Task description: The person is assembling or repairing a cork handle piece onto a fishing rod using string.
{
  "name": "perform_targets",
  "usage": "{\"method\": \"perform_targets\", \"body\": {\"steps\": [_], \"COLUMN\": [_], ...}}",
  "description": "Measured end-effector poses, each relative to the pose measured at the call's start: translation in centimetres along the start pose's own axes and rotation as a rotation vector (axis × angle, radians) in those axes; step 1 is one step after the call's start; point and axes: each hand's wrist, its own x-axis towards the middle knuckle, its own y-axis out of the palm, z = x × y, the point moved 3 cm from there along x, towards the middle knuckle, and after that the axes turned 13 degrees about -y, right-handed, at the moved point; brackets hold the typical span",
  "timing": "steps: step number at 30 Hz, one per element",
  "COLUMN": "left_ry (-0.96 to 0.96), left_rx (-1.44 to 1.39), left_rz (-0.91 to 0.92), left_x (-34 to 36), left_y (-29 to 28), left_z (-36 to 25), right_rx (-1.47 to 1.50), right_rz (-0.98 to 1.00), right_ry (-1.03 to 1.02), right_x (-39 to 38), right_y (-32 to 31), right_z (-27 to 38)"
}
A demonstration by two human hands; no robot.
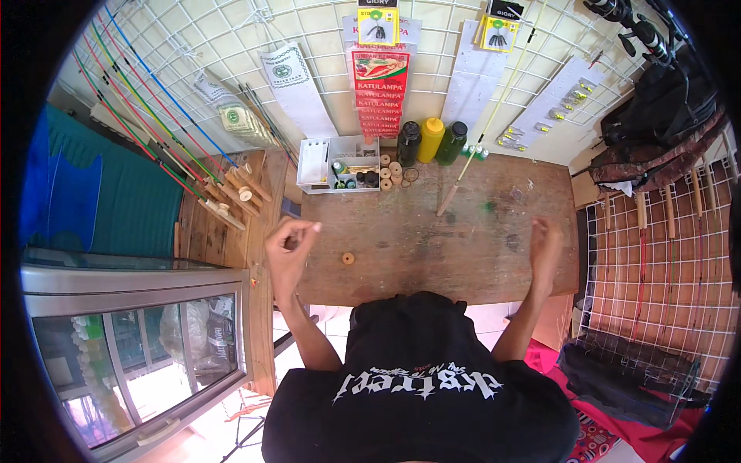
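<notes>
My left hand (289, 251) hovers over the left edge of the wooden table (432, 262), thumb and forefinger pressed together in a ring. Whether a thin item is pinched there is too small to tell. Across from it, near the table's right edge, my right hand (546, 241) is raised with fingers curled in, slightly blurred; what it holds, if anything, does not show. A small tan ring (348, 258) with a dark hole lies on the tabletop, right of my left hand. Farther back, a thin yellow fishing rod (461, 176) rests its wooden handle on the table between my hands.
At the back stand a white organizer box (314, 187), several tan rings (396, 167), a black bottle (409, 144), a yellow squeeze bottle (431, 140) and a dark green bottle (452, 144). Rods with wooden handles (245, 194) lean left, above a glass-paned case (139, 282).
</notes>
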Motion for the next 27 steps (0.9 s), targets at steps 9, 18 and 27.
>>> {"method": "perform_targets", "body": {"steps": [9,18,27], "left_ry": [0.068,0.053,-0.005], "left_rx": [0.233,0.131,0.040], "left_rz": [0.554,0.297,0.257], "left_x": [-2.7,-1.4,-1.0], "left_y": [10.2,6.1,5.1], "left_z": [-1.0,-0.5,0.5], "right_rx": [1.002,1.231,1.126], "right_rz": [0.460,0.654,0.531], "right_ry": [-0.467,-0.222,-0.271], "right_x": [-3.8,-4.9,-4.2], "right_y": [5.0,6.0,5.0], "right_z": [15.7,15.5,14.3]}}
